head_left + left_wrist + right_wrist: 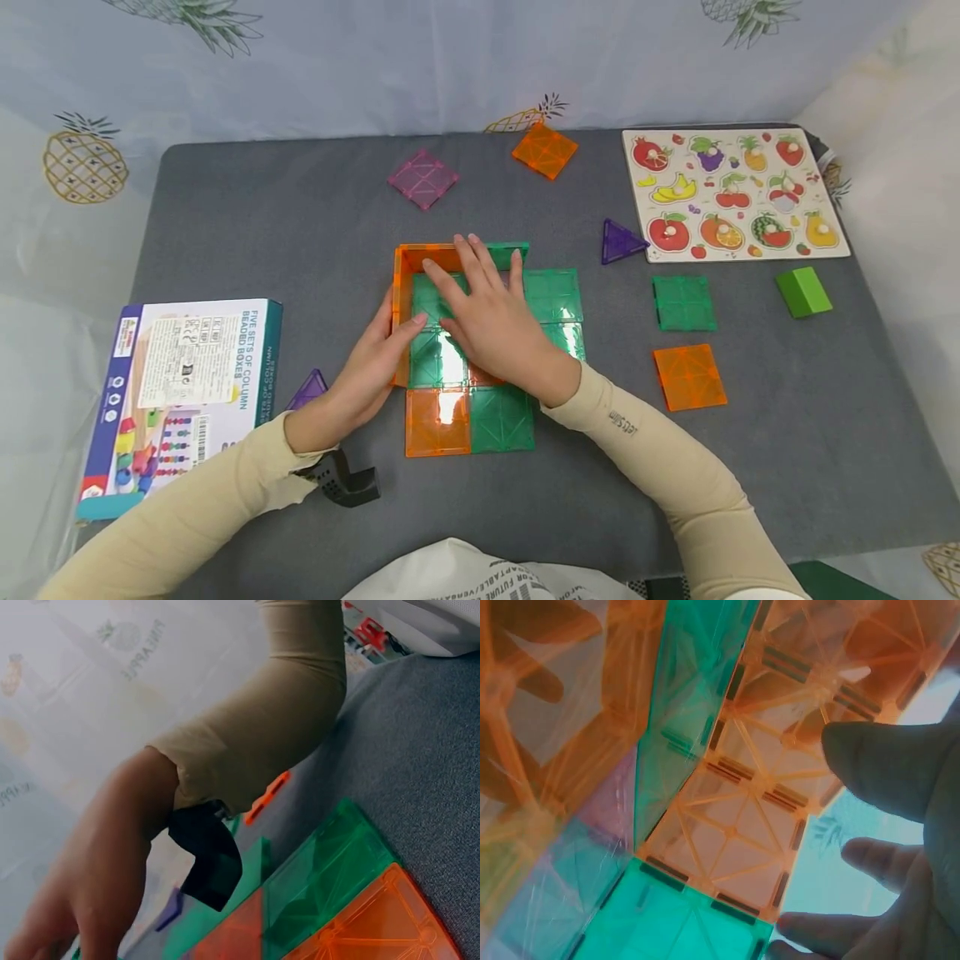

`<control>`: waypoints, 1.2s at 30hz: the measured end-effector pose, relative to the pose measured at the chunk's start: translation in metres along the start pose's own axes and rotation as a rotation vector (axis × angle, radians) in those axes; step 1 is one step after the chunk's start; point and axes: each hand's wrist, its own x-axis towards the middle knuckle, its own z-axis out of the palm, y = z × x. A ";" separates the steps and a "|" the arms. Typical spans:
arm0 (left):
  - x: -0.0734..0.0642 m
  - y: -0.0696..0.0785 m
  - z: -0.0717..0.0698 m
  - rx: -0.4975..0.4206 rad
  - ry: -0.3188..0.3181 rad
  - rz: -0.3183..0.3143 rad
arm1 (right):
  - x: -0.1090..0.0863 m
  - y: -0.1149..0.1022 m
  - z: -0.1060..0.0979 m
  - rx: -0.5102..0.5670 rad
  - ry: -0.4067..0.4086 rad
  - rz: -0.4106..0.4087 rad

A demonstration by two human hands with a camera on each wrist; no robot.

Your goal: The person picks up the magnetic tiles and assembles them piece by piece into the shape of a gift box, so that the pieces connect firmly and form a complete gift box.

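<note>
Translucent orange wall tiles (402,275) and a green upright tile (507,252) stand as a corner along the left and back of a flat panel of green tiles (552,293) and orange tiles (437,422). My left hand (367,371) holds the left orange wall, fingers along its outer side and thumb across its top. Over the panel, my right hand (498,329) spreads nearly straight fingers, tips at the back wall's top edge. It hides part of the panel. The right wrist view shows orange tiles (731,832) close up, joined edge to edge, meeting a green tile (679,919).
Loose tiles lie around: pink (423,179), orange (545,151), green (684,302) and a purple triangle (622,242). At the right are a fruit puzzle board (738,200) and a green block (803,292). A boxed bead set (187,400) lies at the left, beside another purple triangle (307,388).
</note>
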 end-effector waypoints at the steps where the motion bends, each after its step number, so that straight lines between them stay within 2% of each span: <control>1: 0.001 0.000 0.000 0.002 0.000 0.001 | 0.000 0.002 -0.001 0.010 0.005 0.008; 4: 0.002 0.000 0.000 -0.003 -0.002 -0.003 | -0.003 0.010 -0.007 0.036 0.049 0.054; 8: 0.003 -0.001 -0.001 0.028 0.011 -0.031 | -0.015 0.030 -0.018 0.074 0.091 0.196; 12: 0.003 0.000 -0.002 0.129 0.054 -0.080 | -0.034 0.051 -0.024 0.071 0.043 0.366; 15: 0.003 0.000 -0.003 0.174 0.072 -0.103 | -0.049 0.062 -0.023 0.040 -0.028 0.423; 20: 0.003 0.001 -0.005 0.162 0.057 -0.100 | -0.070 0.065 -0.016 0.058 -0.172 0.385; 23: 0.003 0.001 -0.005 0.142 0.054 -0.105 | -0.075 0.063 -0.012 0.117 -0.209 0.363; 30: 0.004 0.000 -0.004 0.091 0.049 -0.117 | -0.075 0.065 -0.018 0.259 -0.163 0.398; 33: 0.004 0.000 -0.003 0.085 0.054 -0.124 | -0.077 0.064 -0.025 0.263 -0.116 0.391; 36: 0.004 0.000 -0.003 0.083 0.052 -0.114 | -0.080 0.059 -0.031 0.236 -0.027 0.357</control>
